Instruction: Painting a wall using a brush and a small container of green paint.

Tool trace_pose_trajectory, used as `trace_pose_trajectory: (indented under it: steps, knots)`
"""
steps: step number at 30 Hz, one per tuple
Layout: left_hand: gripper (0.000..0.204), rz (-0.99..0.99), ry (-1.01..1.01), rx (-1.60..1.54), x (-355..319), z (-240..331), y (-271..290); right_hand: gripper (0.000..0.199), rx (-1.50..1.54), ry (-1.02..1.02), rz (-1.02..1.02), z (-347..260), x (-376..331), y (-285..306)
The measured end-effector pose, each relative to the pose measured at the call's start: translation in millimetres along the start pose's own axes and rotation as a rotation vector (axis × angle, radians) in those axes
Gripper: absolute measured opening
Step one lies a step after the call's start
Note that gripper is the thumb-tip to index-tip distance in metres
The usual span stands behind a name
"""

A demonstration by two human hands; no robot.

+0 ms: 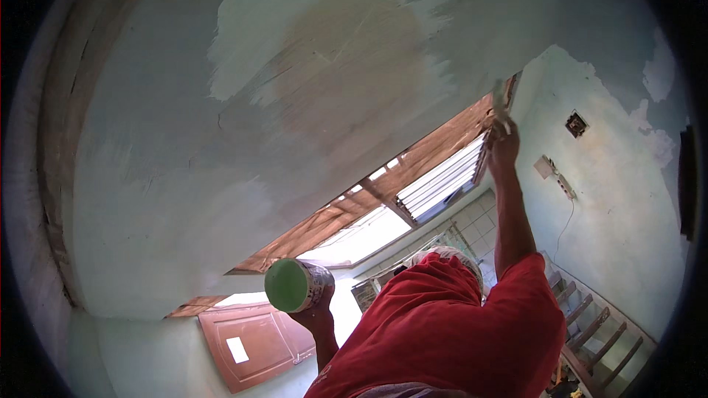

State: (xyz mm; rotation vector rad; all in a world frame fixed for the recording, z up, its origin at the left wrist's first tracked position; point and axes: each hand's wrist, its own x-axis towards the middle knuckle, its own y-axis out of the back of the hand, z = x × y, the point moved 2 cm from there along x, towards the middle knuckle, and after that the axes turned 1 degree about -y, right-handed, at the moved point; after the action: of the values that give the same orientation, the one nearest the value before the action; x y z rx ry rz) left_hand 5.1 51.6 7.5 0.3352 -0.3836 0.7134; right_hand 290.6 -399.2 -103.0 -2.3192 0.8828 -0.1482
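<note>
My left hand [316,312] grips a small round paint pail [316,281] at its side. Its wide mouth is tilted toward the view, and its inside is pale green. With my right arm stretched far out, my right hand [504,140] is closed round a paintbrush [500,96]. The brush is at the edge of the grey-green wall [169,177], by the corner of the wooden window frame [435,129]; whether the bristles touch is hard to tell. Lighter green streaks and a brownish patch [346,66] mark that wall.
A louvred window [442,180] lies beyond the frame. A reddish-brown door [258,346] is at the lower left. The side wall holds an open socket box [576,124] and a power strip [565,186] with a hanging cord. A wooden ladder-like rack [601,339] stands at the lower right.
</note>
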Motion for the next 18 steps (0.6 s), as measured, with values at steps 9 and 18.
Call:
trace_pose_trajectory:
  steps: [9, 18]
  knots:
    - [0.094, -0.074, 0.012, -0.077, 8.3, 9.6, -20.3, 0.035, -0.28, 0.478, 0.12, -133.0, 17.3, -19.3]
    - [0.092, -0.185, -0.038, -0.116, 18.9, -4.6, -17.4, 0.022, 0.19, 0.885, 0.255, -206.8, 22.5, -89.0]
